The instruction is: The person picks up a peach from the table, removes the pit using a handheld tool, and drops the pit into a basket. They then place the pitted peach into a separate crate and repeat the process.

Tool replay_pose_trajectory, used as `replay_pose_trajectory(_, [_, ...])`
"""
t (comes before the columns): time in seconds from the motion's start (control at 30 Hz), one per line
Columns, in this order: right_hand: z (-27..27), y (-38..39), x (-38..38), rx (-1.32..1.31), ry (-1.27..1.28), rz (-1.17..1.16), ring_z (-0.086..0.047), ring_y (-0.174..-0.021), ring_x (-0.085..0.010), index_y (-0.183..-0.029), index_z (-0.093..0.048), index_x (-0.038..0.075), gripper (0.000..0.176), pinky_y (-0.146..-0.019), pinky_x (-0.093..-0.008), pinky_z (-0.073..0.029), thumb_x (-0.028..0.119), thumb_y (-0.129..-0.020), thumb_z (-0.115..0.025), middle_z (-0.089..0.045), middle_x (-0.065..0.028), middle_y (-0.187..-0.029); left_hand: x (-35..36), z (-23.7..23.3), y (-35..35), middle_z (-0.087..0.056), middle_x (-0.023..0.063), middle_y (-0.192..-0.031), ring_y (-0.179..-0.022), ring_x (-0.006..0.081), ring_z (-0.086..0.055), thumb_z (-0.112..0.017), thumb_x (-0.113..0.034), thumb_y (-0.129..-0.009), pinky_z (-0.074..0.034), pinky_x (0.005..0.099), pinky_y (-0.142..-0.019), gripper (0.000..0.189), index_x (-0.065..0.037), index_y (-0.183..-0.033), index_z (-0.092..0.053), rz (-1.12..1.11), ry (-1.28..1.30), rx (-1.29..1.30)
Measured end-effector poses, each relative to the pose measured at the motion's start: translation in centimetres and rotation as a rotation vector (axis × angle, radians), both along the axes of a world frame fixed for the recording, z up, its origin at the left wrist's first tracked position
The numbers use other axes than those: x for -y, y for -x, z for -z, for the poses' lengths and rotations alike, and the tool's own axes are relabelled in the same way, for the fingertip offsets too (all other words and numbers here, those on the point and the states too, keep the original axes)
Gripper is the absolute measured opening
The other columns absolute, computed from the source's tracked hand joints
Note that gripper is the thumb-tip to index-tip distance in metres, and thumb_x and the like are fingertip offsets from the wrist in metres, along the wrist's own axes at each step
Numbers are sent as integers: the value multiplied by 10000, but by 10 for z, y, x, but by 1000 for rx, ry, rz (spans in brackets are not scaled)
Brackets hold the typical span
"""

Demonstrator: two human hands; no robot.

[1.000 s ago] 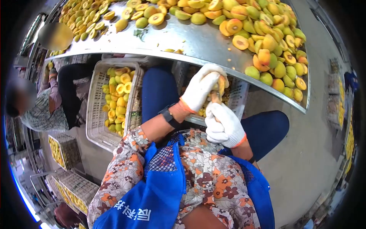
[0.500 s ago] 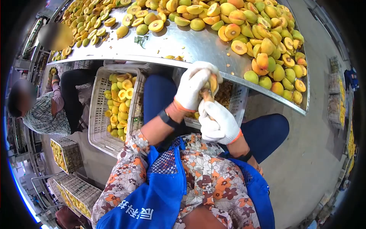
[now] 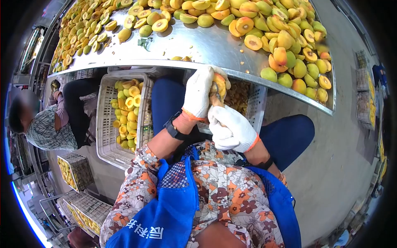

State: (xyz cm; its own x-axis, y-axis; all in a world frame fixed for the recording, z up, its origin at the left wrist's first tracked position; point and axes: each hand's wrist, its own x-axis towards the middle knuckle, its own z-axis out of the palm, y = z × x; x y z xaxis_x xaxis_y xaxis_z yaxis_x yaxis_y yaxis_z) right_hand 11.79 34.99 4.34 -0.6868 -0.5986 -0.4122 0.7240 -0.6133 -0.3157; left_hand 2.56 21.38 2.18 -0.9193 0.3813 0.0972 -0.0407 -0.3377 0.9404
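My left hand (image 3: 202, 93), in a white glove, is wrapped round a yellow-orange half fruit (image 3: 220, 84) just off the metal table's front edge. My right hand (image 3: 232, 129), gloved too, grips a tool with a wooden handle (image 3: 215, 100); its curved metal end touches the cut face of the fruit. Both hands are close together above a crate of dark scraps (image 3: 237, 96), which they partly hide. Left of my legs, a white crate (image 3: 105, 120) holds yellow fruit halves (image 3: 131, 109).
The metal table (image 3: 198, 45) carries large piles of halved fruit (image 3: 285, 39) and a green leaf (image 3: 144, 43). A co-worker (image 3: 49, 124) sits at the left. Crates of fruit stand on the floor at the lower left (image 3: 74, 171) and far right (image 3: 365, 108).
Both hands have shifted slightly left in view. The fruit is turned so more of its cut face shows, with the tool's metal end now visible against it.
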Motion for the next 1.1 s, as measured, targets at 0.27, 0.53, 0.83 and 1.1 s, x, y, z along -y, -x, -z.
replay_pose_trajectory(0.27, [-1,-1,5,-19,-7,30,-318,-336,-67,-961,-526,103,223,-333,-251,-246,271,-1088,-452,-393,39,-539,-2,9,3,-643,159,-889,-674,208,-575,-394,-501,-1080,-485,290,-584,488,-69,-1028,-614,195,-320,212])
replay_pose_trajectory(0.53, [-6,-4,-4,-114,66,-19,-352,-413,-41,-1022,-532,132,64,-335,-217,-256,188,-1055,-529,-447,42,-677,41,-6,6,-680,122,-829,-638,227,-632,-475,-513,-1051,-497,291,-535,450,-83,-1035,-606,-340,-248,386])
replay_pose_trajectory(0.83, [32,-13,-26,-143,-564,-57,-415,-436,-46,-1111,-522,91,186,-391,-232,-311,228,-1021,-608,-461,59,-627,189,-1,82,-642,166,-1259,-1267,374,-529,-733,-417,-845,-435,487,-1043,383,-143,-1113,-720,-726,1790,-718])
replay_pose_trajectory(1.1, [54,-13,-20,-390,-1016,-175,-598,-543,-204,-1050,-544,-2,386,-493,-349,-442,364,-984,-646,-589,-103,-664,115,57,270,-583,234,-1339,-1246,402,-555,-689,-490,-818,-458,477,-1034,510,-178,-1220,-660,-435,1496,-402])
